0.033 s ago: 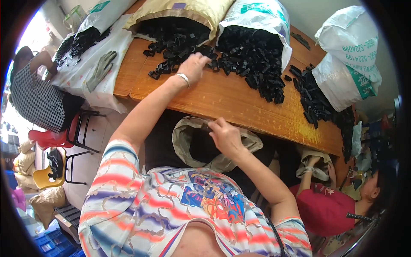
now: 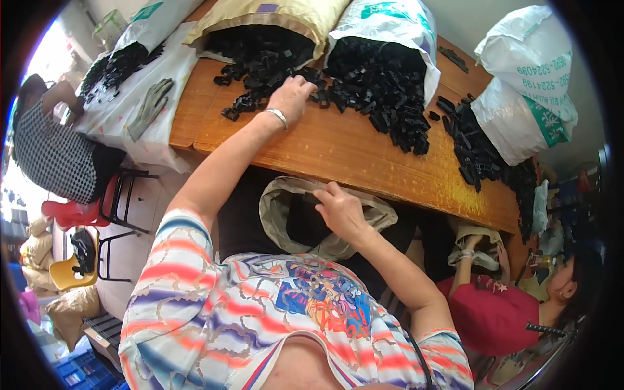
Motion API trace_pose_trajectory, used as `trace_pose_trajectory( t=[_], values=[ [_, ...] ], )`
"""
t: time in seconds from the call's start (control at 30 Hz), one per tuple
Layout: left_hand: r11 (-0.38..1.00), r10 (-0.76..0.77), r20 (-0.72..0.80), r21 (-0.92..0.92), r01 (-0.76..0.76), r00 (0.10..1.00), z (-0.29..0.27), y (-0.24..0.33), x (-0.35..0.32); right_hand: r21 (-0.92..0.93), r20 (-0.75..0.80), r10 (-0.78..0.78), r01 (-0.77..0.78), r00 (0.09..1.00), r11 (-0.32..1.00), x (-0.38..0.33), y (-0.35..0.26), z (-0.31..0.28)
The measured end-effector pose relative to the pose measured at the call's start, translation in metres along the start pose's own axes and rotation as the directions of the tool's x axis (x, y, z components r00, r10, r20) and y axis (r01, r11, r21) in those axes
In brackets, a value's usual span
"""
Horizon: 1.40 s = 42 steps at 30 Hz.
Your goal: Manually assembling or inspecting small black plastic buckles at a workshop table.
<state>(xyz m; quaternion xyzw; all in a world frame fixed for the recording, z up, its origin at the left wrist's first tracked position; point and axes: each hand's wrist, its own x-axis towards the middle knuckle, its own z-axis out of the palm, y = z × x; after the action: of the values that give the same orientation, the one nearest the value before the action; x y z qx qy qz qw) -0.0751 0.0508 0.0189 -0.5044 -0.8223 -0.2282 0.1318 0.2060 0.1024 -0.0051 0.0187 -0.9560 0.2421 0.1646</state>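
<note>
The left hand [image 2: 290, 101] rests at the edge of the loose black pieces [image 2: 250, 78], its fingers bent and drawn fairly close together; whether a piece is pinched under them I cannot tell. Those pieces lie on the table [image 2: 312, 153], trailing from the mouth of a cream sack [image 2: 279, 13]. That sack and the white sack [image 2: 390, 21] beside it lie on their sides, mouths facing the person, probably so that the contents spill within easy reach.

The right hand [image 2: 342, 211] is at the open beige bag [image 2: 270, 211] by the lap, fingers curled over its mouth; its grip is hidden. The bag sits just below the table's near edge, with its rim spread wide, which seems to keep the opening close to both hands. At right, 1 co-worker [image 2: 491, 312] has 2 hands at a similar bag [image 2: 484, 260].
</note>
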Motion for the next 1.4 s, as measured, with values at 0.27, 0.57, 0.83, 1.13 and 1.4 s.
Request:
trace_pose_trajectory(
  t=[0.27,0.57,0.83,1.13,1.4],
  values=[
    [0.954,0.135,-0.101,0.281,-0.102,0.986,0.013,-0.007,0.010,-0.105,-0.287,0.129,-0.165,0.949,0.981,0.051,0.078,-0.055],
    [0.998,0.051,0.200,-0.029,-0.047,0.978,-0.006,0.049,-0.027,-0.488,-0.228,0.297,-0.373,0.927,0.789,0.105,0.138,-0.047],
    [0.942,-0.051,0.070,-0.328,0.071,0.996,-0.008,0.055,-0.055,-0.223,-0.082,0.231,-0.244,0.969,0.944,0.084,0.114,-0.057],
    [0.934,-0.046,0.078,-0.350,0.071,0.996,0.004,0.047,-0.063,-0.091,-0.145,0.160,-0.175,0.976,0.980,0.085,0.079,-0.055],
    [0.899,-0.103,0.082,-0.419,0.128,0.991,0.003,0.048,-0.062,0.002,-0.163,-0.022,0.022,0.986,1.000,0.102,0.063,-0.027]
  ],
)
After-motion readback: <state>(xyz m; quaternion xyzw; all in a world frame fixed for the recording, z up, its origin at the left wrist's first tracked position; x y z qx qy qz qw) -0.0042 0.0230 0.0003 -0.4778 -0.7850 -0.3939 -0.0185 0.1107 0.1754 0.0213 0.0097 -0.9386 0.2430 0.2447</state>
